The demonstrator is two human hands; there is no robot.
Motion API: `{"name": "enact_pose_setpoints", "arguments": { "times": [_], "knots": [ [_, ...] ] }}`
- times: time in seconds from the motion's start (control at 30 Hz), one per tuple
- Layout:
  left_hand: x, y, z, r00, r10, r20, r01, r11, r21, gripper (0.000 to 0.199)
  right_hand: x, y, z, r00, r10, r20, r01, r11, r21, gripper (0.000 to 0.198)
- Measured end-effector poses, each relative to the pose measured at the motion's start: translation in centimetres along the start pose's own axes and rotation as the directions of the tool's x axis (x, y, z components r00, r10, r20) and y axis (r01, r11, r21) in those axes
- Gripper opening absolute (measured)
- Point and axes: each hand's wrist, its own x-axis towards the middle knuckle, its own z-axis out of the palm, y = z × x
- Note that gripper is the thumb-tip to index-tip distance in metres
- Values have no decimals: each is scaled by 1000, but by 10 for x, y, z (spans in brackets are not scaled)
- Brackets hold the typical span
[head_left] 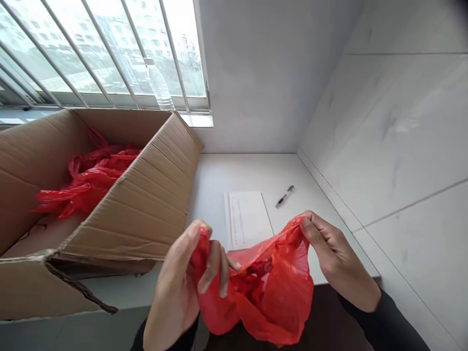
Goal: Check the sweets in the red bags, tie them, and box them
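Note:
Between my hands hangs a red plastic bag point(278, 292), spread at the mouth, just in front of the table edge. Small dark red items point(258, 273) show inside it; their kind I cannot make out. My left hand point(186, 278) is closed round the bag's left side, with the bunched plastic between thumb and fingers. On the other side, my right hand point(327, 256) pinches the upper right corner of the bag. Part of the bag's left side is hidden behind the left fingers.
An open cardboard box point(157, 195) with red plastic bags point(95, 175) in it stands at left. On the white table point(212, 180) lie a paper pad point(248, 219) and a black pen point(284, 196). A clear bottle point(159, 85) stands by the barred window. A tiled wall point(395, 136) bounds the right.

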Motion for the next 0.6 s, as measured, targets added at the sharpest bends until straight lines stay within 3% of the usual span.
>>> {"name": "enact_pose_setpoints", "arguments": {
  "times": [0.07,0.2,0.3,0.4,0.53,0.6],
  "knots": [
    [3,8,-7,1000,6,13,-6,999,-51,20,16,-8,14,1000,-5,-4,5,999,39,42],
    [8,10,-27,997,-21,-77,18,999,-45,22,46,-17,43,999,29,19,-31,989,145,38],
    [18,3,-37,992,-14,-125,22,998,62,24,66,-22,63,989,136,65,-145,976,161,32],
    [29,-2,-44,992,8,-130,19,978,206,35,77,-22,80,980,175,92,-183,980,84,45],
    [41,-4,-49,979,-29,-204,78,969,235,47,73,-7,98,986,-94,141,112,985,-129,66],
    [46,-3,-51,969,-48,-241,104,968,228,50,71,3,99,958,-218,185,259,936,-237,52]
  ]
}}
